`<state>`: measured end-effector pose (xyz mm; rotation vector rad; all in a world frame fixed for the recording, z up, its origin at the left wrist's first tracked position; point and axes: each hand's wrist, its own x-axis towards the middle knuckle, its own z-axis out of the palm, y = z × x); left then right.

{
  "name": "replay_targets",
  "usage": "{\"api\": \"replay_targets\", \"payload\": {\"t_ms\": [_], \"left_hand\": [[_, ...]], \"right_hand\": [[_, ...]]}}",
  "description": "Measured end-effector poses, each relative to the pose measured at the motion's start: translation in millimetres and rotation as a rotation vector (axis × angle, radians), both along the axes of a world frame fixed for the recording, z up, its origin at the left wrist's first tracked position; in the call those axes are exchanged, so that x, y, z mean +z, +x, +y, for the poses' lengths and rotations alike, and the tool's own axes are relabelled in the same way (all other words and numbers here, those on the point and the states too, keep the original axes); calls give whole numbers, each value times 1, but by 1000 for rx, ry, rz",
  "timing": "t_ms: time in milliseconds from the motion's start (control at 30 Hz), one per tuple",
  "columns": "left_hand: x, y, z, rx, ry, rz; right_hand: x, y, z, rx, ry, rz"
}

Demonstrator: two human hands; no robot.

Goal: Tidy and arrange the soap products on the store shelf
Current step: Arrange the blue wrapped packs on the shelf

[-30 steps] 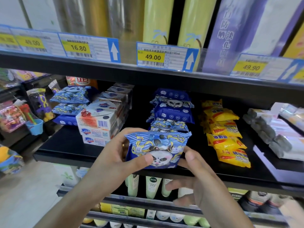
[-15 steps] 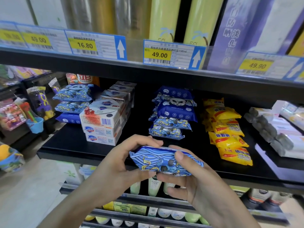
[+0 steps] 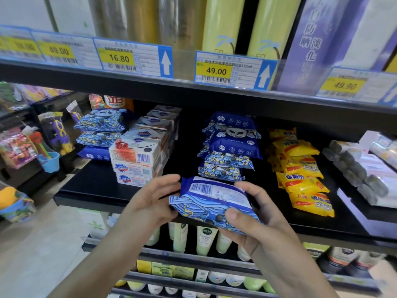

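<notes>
A blue soap pack (image 3: 211, 201) with a wave pattern hangs in front of the black shelf (image 3: 96, 186), its barcode side turned up. My right hand (image 3: 253, 216) grips its right end, thumb on the front edge. My left hand (image 3: 150, 203) holds its left end with curled fingers. Behind it stands a pile of the same blue panda soap packs (image 3: 229, 147). Another short pile of blue packs (image 3: 101, 130) lies at the shelf's left end, next to stacked white soap boxes (image 3: 137, 160).
Yellow soap packs (image 3: 300, 168) lie in a row right of the blue pile, then grey-and-white wrapped bars (image 3: 361, 168). Price tags (image 3: 234, 69) line the shelf above. Tubes and bottles (image 3: 202, 239) fill the shelves below. A rack of toys (image 3: 32, 145) stands at left.
The soap pack has been tipped over in both hands: first its panda face showed, now its barcode back faces up. Both hands stayed in front of the shelf edge.
</notes>
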<state>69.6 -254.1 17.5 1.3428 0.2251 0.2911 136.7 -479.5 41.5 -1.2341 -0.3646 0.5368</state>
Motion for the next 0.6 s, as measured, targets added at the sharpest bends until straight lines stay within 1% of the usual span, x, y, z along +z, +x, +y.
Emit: {"api": "replay_targets", "payload": {"t_ms": [67, 133, 200, 267, 367, 433, 500, 567, 600], "left_hand": [[-1, 0, 3, 34, -35, 150], [0, 0, 4, 18, -53, 264], [7, 2, 3, -17, -86, 342], [16, 4, 2, -102, -109, 378], [30, 7, -7, -197, -158, 384], [33, 9, -11, -166, -180, 366], [31, 7, -11, -187, -66, 354], [27, -1, -9, -282, 29, 285], [26, -6, -9, -317, 44, 243]], "right_hand": [[0, -1, 0, 6, -9, -81], [-2, -1, 0, 2, -15, -168], [-5, 0, -1, -9, -30, -252], [-7, 1, 0, -3, -50, -328], [-10, 2, 0, 31, -66, -408], [-14, 3, 1, 39, -103, -461], [-18, 4, 2, 40, -134, -512], [-21, 3, 2, 30, -144, -549], [-23, 3, 2, 26, -149, -565]]}}
